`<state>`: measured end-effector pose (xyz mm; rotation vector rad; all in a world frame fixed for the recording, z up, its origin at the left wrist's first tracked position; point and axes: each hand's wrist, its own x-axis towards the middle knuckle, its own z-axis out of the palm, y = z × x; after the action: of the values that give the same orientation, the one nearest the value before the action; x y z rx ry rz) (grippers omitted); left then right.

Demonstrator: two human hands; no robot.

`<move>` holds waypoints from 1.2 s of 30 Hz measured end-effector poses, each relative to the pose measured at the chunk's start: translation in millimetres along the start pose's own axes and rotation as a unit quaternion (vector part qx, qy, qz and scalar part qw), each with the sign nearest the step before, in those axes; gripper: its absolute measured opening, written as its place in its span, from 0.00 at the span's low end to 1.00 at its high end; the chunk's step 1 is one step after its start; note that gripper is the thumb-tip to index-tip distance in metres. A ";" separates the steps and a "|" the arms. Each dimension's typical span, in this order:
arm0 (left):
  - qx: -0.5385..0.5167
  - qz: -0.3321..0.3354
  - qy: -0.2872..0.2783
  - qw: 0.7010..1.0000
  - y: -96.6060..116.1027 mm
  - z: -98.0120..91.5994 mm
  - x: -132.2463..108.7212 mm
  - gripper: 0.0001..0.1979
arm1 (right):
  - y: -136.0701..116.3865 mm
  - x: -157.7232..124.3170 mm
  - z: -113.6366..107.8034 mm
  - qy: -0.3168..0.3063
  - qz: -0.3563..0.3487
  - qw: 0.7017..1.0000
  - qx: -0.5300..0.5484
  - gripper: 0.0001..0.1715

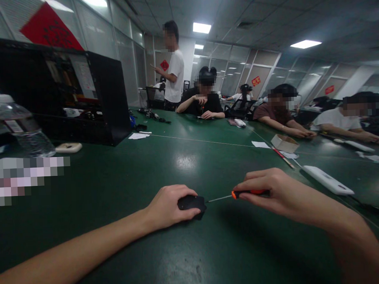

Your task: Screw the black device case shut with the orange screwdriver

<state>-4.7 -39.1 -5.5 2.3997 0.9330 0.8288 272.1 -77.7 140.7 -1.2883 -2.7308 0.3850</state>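
Observation:
My left hand (170, 205) rests on the green table with its fingers wrapped round a small black plastic piece (192, 204), flat and angular at its right end; I cannot make out its exact kind. From the right, my right hand (273, 188) grips a screwdriver (235, 194) by its orange and black handle. The thin metal shaft points left, nearly level, and its tip is close to the right edge of the black piece. Whether the tip touches it is hard to see.
An open black computer case (109, 99) stands at the left, beside a clear plastic bottle (25, 124) and a pale rounded object (68, 147). To the right lie a white power strip (327, 180), a small cardboard box (284, 143) and a red pencil-like stick (282, 158). Several people are around the table.

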 end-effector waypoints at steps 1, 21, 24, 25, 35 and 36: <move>0.002 0.001 0.001 1.000 -0.2 0.1 -0.2 0.18 | 0.3 0.9 0.6 -0.006 0.001 1.000 0.002 0.16; 0.014 0.003 0.007 1.000 -5.3 3.6 -2.8 0.20 | 58.0 35.4 62.9 -0.071 0.049 0.991 0.103 0.28; -0.007 0.002 0.018 1.000 -4.9 5.0 -3.2 0.20 | 52.5 42.4 73.3 -0.034 0.019 0.997 0.068 0.26; -0.016 0.006 0.022 1.000 -4.2 5.2 -3.2 0.20 | 50.0 44.7 76.7 -0.019 0.007 0.998 0.051 0.25; -0.068 0.039 -0.101 0.992 -21.8 -34.8 -3.2 0.26 | 38.3 50.5 101.6 0.089 -0.093 0.981 -0.146 0.21; -0.072 0.029 -0.109 0.991 -25.9 -38.8 -3.7 0.25 | 37.5 50.8 103.2 0.095 -0.098 0.978 -0.157 0.21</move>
<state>-44.4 -17.4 6.4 2.3430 0.6972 0.6153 247.5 -34.7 30.3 -1.0323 -2.7931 -0.1872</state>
